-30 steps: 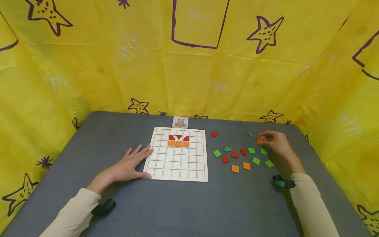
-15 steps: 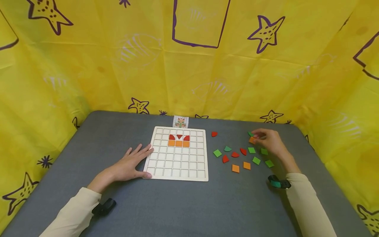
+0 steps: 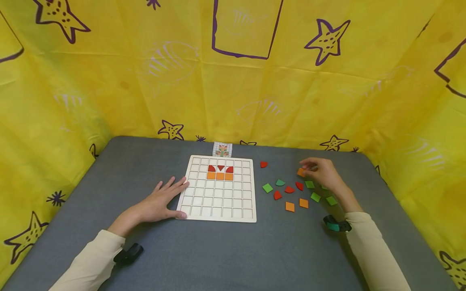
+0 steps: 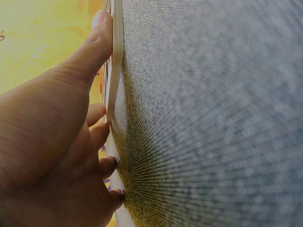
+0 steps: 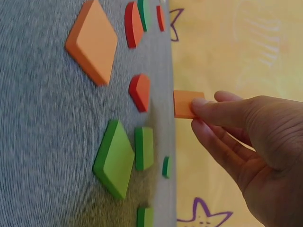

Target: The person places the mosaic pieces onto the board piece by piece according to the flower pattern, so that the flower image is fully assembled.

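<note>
My right hand [image 3: 320, 173] pinches an orange square tile [image 5: 185, 104] between thumb and fingers, above the table among the loose tiles. On the left, my left hand [image 3: 156, 204] lies with fingers spread, thumb and fingertips on the left edge of the white grid board [image 3: 222, 202]. In the left wrist view the thumb [image 4: 97, 40] rests on the board's edge [image 4: 117, 52]. Near the top of the board a row of three orange squares [image 3: 220, 176] sits in the cells, with two red quarter-round tiles [image 3: 229, 169] and a red triangle [image 3: 220, 167] above it.
Right of the board lie loose green squares [image 3: 267, 188], red quarter-round tiles [image 3: 278, 195], a dark green tile [image 3: 280, 182] and two orange squares [image 3: 289, 207]. A small pattern card [image 3: 222, 149] lies behind the board. A yellow printed cloth [image 3: 233, 89] surrounds the grey table [image 3: 218, 254].
My right hand has moved left with the orange square tile, passing over the dark green tile at the back, which is now hidden in the head view. The left hand has stayed put.
</note>
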Demonstrator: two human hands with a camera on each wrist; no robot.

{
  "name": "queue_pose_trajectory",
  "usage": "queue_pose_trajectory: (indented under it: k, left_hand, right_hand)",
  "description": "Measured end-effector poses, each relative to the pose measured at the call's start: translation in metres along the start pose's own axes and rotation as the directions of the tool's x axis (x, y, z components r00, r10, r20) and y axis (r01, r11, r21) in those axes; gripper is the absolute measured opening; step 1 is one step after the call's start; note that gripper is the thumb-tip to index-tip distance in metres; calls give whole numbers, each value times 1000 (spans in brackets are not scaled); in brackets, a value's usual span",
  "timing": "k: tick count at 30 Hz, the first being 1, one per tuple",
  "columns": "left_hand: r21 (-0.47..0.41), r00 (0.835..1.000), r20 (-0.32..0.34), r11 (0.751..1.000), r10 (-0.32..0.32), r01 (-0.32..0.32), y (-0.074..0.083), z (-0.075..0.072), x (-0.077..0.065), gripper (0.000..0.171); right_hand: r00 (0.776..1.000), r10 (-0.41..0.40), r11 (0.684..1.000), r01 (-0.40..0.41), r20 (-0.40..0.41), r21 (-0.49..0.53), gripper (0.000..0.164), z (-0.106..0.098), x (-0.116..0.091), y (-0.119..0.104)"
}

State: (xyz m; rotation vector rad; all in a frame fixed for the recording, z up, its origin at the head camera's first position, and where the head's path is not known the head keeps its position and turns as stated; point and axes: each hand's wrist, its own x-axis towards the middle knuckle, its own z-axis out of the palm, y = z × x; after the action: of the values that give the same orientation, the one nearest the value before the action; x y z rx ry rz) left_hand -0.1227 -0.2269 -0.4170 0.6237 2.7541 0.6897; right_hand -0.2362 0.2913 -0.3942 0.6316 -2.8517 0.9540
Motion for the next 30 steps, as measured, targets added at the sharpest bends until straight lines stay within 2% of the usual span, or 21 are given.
queue_pose_trajectory:
  k: [21, 30]
  left_hand:
    - [-2, 1000, 4, 1000, -7, 7, 2, -1, 0, 102]
    - [5, 1000, 2, 1000, -4, 4, 0, -1, 1, 102]
  right_hand:
    - [994, -101, 994, 99, 51, 56, 26, 31, 20, -36]
    - [993, -113, 990, 108, 47, 91, 24, 43, 30, -54]
